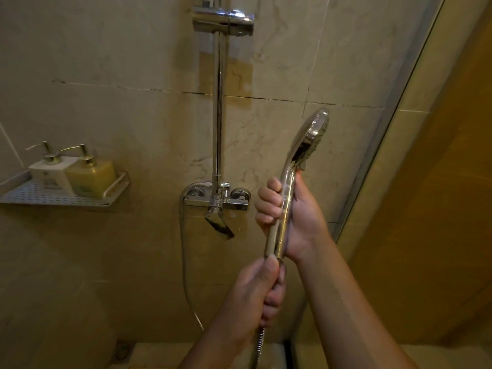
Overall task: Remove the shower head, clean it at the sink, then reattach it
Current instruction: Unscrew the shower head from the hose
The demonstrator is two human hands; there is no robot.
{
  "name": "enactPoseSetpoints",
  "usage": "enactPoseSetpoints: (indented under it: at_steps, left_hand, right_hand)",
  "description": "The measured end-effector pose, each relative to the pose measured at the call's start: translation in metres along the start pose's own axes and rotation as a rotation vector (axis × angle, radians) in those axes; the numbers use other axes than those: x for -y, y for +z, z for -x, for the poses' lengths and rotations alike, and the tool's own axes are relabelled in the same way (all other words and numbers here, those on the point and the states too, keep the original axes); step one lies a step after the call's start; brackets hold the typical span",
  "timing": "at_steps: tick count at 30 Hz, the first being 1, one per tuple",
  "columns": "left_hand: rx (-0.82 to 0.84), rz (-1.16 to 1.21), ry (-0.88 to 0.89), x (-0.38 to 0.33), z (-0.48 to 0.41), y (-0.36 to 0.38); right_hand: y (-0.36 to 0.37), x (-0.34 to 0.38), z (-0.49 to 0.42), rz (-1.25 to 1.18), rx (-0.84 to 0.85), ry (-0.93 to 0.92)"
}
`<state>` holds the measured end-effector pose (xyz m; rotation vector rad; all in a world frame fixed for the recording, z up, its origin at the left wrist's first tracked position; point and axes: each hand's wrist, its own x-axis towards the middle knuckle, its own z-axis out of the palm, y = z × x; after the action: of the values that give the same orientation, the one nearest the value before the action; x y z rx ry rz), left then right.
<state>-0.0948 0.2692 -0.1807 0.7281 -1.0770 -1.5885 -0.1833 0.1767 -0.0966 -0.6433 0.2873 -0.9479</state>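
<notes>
While gripping shower head point(312, 138) in right hand point(299, 218), curling left hand point(254, 291) round hose point(182, 235) end. Off holder point(223, 21); unscrewing, cleaning, reattaching judged pending.

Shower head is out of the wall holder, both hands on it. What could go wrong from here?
1. The left hand grips the hose joint under the handle; once unscrewed, the hose may drop and swing against the tap.
2. The right hand alone would then hold the smooth shower head; it could slip.

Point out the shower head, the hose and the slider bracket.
shower head point(289, 174), head view, on the handle's neck.
hose point(182, 235), head view, on the hanging stretch.
slider bracket point(222, 21), head view, on its chrome body.
</notes>
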Motion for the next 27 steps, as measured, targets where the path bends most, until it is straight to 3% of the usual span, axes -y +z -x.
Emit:
enactPoseSetpoints:
  at_steps: [5,8,12,19,24,27]
  left_hand:
    - [-0.215,-0.269,0.074,0.003,-0.004,-0.001]
    - [-0.343,-0.461,0.218,0.008,-0.014,-0.003]
    - [-0.387,-0.608,0.307,0.019,-0.018,0.002]
    - [-0.263,-0.44,0.221,0.019,-0.017,-0.005]
    - [-0.173,-0.315,0.129,0.01,-0.022,-0.009]
    - [-0.149,-0.316,0.119,0.006,-0.027,-0.015]
  right_hand:
    - [0.002,-0.001,0.007,0.303,-0.289,-0.068]
    - [0.008,-0.008,0.008,0.362,-0.414,-0.221]
    - [0.006,-0.019,0.006,0.571,-0.522,-0.342]
    - [-0.004,-0.004,0.01,0.218,-0.344,-0.207]
    - [-0.007,-0.008,-0.003,0.096,-0.22,-0.216]
    - [-0.003,-0.009,-0.011,0.131,-0.249,-0.274]
